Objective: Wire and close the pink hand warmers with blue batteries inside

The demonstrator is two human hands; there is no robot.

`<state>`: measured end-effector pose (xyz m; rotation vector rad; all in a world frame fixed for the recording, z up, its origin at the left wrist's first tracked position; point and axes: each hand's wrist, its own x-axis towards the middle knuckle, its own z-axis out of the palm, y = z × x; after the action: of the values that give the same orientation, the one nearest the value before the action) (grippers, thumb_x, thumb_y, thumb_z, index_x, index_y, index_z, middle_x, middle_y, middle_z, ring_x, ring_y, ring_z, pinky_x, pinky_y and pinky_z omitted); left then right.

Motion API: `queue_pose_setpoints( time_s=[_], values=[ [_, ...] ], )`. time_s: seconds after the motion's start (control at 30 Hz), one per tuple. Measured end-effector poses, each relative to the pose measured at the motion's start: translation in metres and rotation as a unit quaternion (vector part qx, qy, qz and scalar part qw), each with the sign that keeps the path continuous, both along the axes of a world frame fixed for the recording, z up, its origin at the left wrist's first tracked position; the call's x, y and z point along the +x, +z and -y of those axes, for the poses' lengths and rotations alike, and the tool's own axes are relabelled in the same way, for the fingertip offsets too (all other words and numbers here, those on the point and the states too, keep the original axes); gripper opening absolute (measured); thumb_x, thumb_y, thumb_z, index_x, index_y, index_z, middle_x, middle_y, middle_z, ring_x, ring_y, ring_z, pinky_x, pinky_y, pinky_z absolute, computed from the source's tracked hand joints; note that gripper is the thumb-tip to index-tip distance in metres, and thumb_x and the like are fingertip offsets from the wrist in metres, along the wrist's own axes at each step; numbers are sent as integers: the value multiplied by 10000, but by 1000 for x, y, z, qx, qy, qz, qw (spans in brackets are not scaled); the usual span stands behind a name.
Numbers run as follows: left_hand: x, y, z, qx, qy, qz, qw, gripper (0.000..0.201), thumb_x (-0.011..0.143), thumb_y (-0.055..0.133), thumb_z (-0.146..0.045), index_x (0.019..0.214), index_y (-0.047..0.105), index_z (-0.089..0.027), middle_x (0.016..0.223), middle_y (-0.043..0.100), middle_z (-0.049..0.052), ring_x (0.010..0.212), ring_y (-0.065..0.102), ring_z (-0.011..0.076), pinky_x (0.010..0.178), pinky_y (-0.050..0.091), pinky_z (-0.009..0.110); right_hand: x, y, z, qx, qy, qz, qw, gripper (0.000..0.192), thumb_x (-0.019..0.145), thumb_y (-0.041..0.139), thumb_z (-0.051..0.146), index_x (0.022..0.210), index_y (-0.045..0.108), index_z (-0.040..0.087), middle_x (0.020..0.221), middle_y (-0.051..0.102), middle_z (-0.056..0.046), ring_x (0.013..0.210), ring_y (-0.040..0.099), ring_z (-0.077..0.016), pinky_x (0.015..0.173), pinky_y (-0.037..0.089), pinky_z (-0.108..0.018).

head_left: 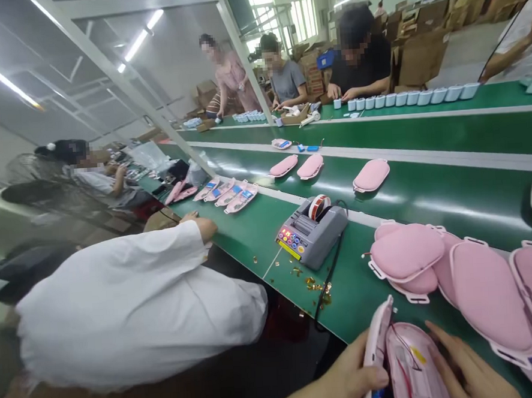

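At the lower right, my left hand (344,374) pinches a narrow pink shell half (376,345) seen edge-on, thumb on its near side. A bit of blue shows low on that half. My right hand (475,372) curls along the side of the second pink shell half (415,364), which lies open with its inside facing up. Thin red and dark wires and a yellow piece show inside it. The two halves stand close together at an angle, joined or crossed by wires near the top. Their lower ends are cut off by the frame.
Overlapping pink cases (488,293) lie on the green bench at right. A grey tape dispenser (313,232) stands ahead, with gold scraps and a black cable. More pink cases (371,175) sit on the conveyor. A person in white (132,303) sits close at left; co-workers line the far side.
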<state>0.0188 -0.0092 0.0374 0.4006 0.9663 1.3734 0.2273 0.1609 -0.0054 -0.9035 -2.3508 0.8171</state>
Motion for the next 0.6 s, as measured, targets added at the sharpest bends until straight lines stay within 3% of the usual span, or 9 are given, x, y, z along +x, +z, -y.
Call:
queue_pose_setpoints(
  time_s=[0.1,0.13,0.2,0.27,0.37,0.47,0.6],
  values=[
    [-3,20,7,-45,26,-25,998,1057,525,1023,-751,1345,775,-131,1011,792,134,706,722,212,518,631,294,-13,29,23,42,-37,35,998,375,1039,522,370,1176,868,319,1215,859,-106,1063,853,-303,741,736,-358],
    [-2,24,10,-56,43,-14,997,988,537,1009,-764,1268,798,-132,932,784,101,691,716,206,547,654,308,-19,41,30,59,-59,44,996,367,1035,527,313,1197,855,294,1222,855,-110,1017,851,-286,739,728,-350],
    [-2,25,15,-87,77,7,993,744,637,998,-690,1111,811,-148,886,787,65,701,724,185,643,688,301,-31,58,33,50,-37,62,996,429,1013,500,169,1306,807,227,1304,823,-138,1092,828,-271,820,728,-355],
    [-8,16,15,-119,89,27,989,591,704,973,-640,1011,799,-166,858,806,48,704,758,200,698,707,319,-34,61,26,37,-52,102,993,439,1027,518,146,1370,770,252,1387,792,-94,1209,791,-233,938,711,-324],
    [-16,5,15,-180,124,13,976,581,674,967,-656,938,802,-165,771,808,54,754,820,307,763,740,460,-21,60,26,16,-63,87,994,401,1067,508,144,1372,752,230,1386,781,-106,1222,778,-222,1038,680,-348],
    [-15,10,20,-231,184,-35,955,632,590,975,-693,876,803,-157,758,818,81,862,846,400,855,734,577,-6,67,39,12,-35,12,999,281,1114,538,218,1267,773,222,1207,818,-100,1102,791,-220,1015,674,-371],
    [-12,16,21,-255,199,-70,944,737,511,971,-745,928,827,-154,830,843,106,889,846,415,862,731,574,-15,76,46,9,15,-9,1000,242,1120,565,259,1247,767,217,1167,828,-88,1038,782,-223,985,662,-383]
  ],
)
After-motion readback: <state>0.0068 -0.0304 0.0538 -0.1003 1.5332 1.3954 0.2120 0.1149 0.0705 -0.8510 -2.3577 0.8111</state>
